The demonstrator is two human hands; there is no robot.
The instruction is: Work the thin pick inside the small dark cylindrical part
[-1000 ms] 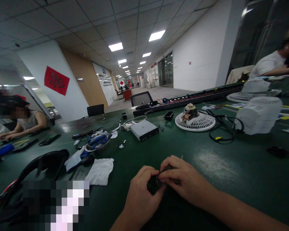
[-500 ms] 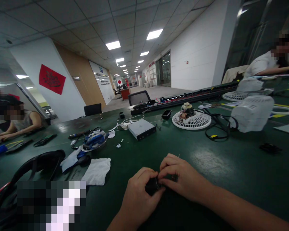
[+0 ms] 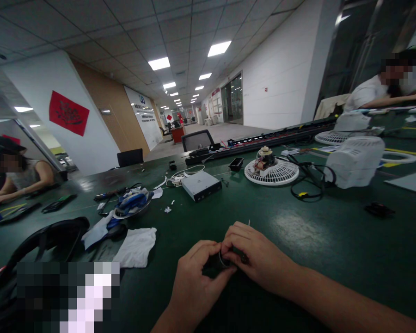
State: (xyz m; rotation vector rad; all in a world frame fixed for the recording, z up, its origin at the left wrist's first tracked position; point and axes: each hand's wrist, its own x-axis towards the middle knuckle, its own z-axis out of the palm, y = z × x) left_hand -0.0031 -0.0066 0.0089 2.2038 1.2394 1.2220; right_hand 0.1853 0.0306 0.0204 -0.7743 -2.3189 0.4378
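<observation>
Low in the middle of the view, my left hand (image 3: 197, 280) is curled round a small dark round part (image 3: 223, 262) with a thin pale rim, gripping it between thumb and fingers. From the right, my right hand (image 3: 254, 254) pinches the same part at its rim, its fingertips touching those of the left. A thin light pin (image 3: 249, 223) sticks up just behind the right knuckles; what it belongs to is hidden. Most of the dark part is covered by fingers, so its exact kind cannot be made out. Both hands are just above the green tabletop (image 3: 180, 226).
Beyond my hands lies a silver disc drive (image 3: 201, 186). Right of it are a white fan grille with motor (image 3: 272, 172), a black cable (image 3: 310, 192) and a white housing (image 3: 355, 162). A white cloth (image 3: 136, 247) lies left. Other people sit at both sides.
The fingers of my right hand have closed in further over the rim of the dark part. My left hand keeps its grip. The whole view has shifted slightly.
</observation>
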